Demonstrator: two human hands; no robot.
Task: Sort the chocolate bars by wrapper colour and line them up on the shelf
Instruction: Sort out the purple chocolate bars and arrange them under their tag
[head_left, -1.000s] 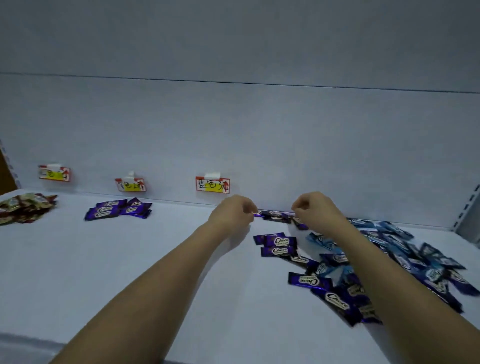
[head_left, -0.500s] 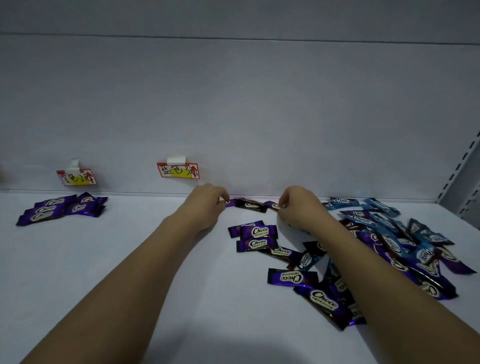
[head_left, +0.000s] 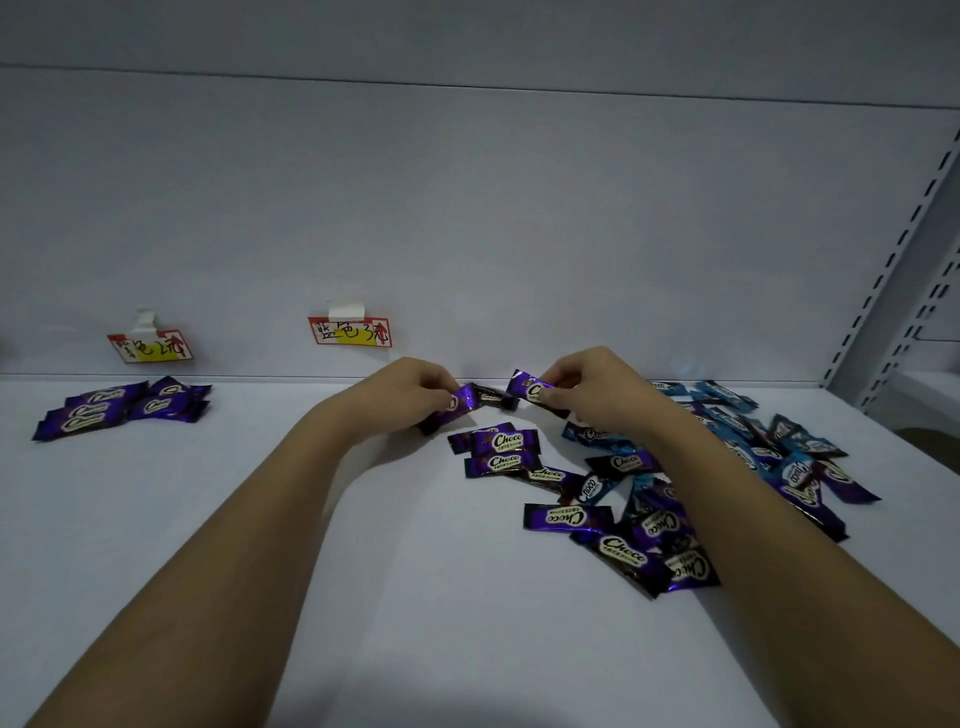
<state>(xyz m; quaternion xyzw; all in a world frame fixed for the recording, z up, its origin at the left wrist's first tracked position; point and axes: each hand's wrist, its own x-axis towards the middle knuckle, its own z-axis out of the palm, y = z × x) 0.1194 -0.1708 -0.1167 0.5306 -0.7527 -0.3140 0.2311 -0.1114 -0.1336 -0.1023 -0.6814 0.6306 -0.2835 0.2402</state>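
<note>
**Both hands now lift purple bars**

A moment ago both hands pinched at bars lying by the back wall. Now the left hand (head_left: 410, 392) grips one purple bar (head_left: 457, 405) and the right hand (head_left: 597, 387) grips another purple bar (head_left: 530, 388), both raised off the shelf (head_left: 260, 519). The purple row (head_left: 122, 408) waits at 9 o'clock. The mixed pile (head_left: 727, 467) at 3 o'clock is still big, so much sorting is left.
</note>
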